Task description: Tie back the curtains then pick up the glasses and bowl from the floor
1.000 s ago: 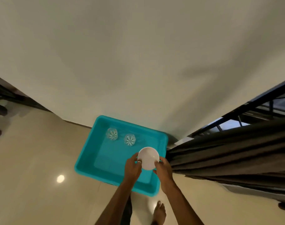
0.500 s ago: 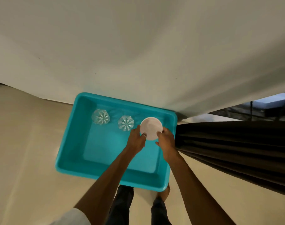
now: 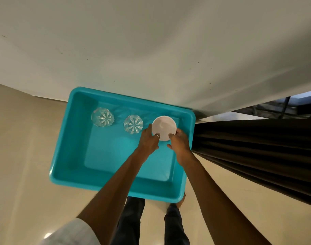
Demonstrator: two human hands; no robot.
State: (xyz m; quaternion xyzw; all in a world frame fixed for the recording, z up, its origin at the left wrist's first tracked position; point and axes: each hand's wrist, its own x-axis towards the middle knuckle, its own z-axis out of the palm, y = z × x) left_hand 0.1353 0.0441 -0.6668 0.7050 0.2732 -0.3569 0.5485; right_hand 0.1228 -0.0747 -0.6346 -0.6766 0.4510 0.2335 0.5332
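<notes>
Both glasses — one (image 3: pixel 102 117) far left of the left hand (image 3: pixel 148 138), the other (image 3: pixel 133 124) just beside it — already stand in the teal tub (image 3: pixel 105 181). Left hand and right hand (image 3: pixel 179 143) grasp the white bowl (image 3: pixel 164 127) between them, low in the tub's far corner — seemingly the last item. The dark curtain (image 3: pixel 257 147) hangs gathered right of the right hand; no tie visible.

Both arms reach forward and down from the bottom of the view, bare from the elbow; a pale sleeve (image 3: pixel 69 233) covers the left upper arm; the left hand (image 3: pixel 148 140) is palm-down, its fingers (image 3: pixel 147 129) curled against the left edge of the white bowl (image 3: pixel 164 127), a ring on one finger; the right hand (image 3: pixel 180 142) mirrors it, thumb and fingers pressed to the bowl's right edge; the two wrists lie close together; dark-trousered legs (image 3: pixel 131 221) show between the forearms.
</notes>
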